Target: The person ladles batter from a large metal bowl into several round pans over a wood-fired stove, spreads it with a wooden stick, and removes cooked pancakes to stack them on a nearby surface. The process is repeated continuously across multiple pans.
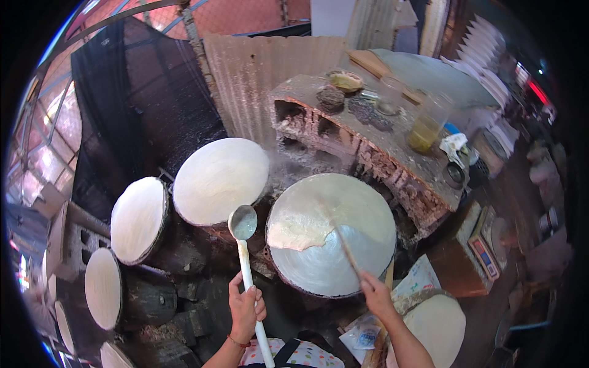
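Observation:
My left hand [246, 303] grips the long white handle of a metal ladle [244, 224]. The ladle's bowl is held up between two round griddles and looks wet inside. In my right hand [376, 294] is a thin wooden stick [346, 248], its far end blurred over the nearest griddle [317, 272]. Pale batter [294, 233] covers the far part of that griddle and ends in a ragged edge. Shiny bare metal shows on the near part. Behind it, another griddle [221, 179] is coated white all over.
More white-topped drum stoves [138, 221] curve away on the left. A rough block ledge [391, 161] behind the nearest griddle bears a pitcher of yellowish liquid [427, 126] and a dark scrubber [330, 99]. Beside my right forearm lies a round pale surface [435, 329]; a cardboard box [460, 255] stands beyond.

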{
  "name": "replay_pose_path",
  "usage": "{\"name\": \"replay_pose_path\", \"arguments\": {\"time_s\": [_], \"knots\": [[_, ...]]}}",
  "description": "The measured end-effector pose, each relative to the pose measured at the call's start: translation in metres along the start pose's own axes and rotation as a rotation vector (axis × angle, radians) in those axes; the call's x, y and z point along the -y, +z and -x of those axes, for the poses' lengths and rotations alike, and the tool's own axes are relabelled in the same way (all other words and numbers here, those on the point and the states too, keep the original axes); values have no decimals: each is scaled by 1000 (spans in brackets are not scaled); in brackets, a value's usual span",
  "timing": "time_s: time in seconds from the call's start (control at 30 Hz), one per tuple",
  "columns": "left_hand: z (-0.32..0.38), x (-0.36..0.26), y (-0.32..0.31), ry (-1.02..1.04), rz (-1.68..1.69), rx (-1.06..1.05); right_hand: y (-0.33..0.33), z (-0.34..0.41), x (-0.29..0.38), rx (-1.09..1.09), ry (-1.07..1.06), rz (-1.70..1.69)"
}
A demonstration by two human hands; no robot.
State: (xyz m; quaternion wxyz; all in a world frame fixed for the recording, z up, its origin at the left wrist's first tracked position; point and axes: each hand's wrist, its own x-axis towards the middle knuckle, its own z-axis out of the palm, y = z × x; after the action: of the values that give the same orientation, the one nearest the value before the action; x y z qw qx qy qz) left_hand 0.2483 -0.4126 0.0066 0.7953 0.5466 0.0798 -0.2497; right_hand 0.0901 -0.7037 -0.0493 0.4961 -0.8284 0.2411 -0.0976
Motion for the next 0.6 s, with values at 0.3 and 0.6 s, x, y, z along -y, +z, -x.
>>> {"name": "replay_pose_path", "arguments": {"time_s": [0.3,0.6], "knots": [[-32,-37,-75,-62,-5,130,140,67,46,-264,86,-89],[-49,-91,-177,-16,-14,122,390,-87,113,-508,403,-706]]}}
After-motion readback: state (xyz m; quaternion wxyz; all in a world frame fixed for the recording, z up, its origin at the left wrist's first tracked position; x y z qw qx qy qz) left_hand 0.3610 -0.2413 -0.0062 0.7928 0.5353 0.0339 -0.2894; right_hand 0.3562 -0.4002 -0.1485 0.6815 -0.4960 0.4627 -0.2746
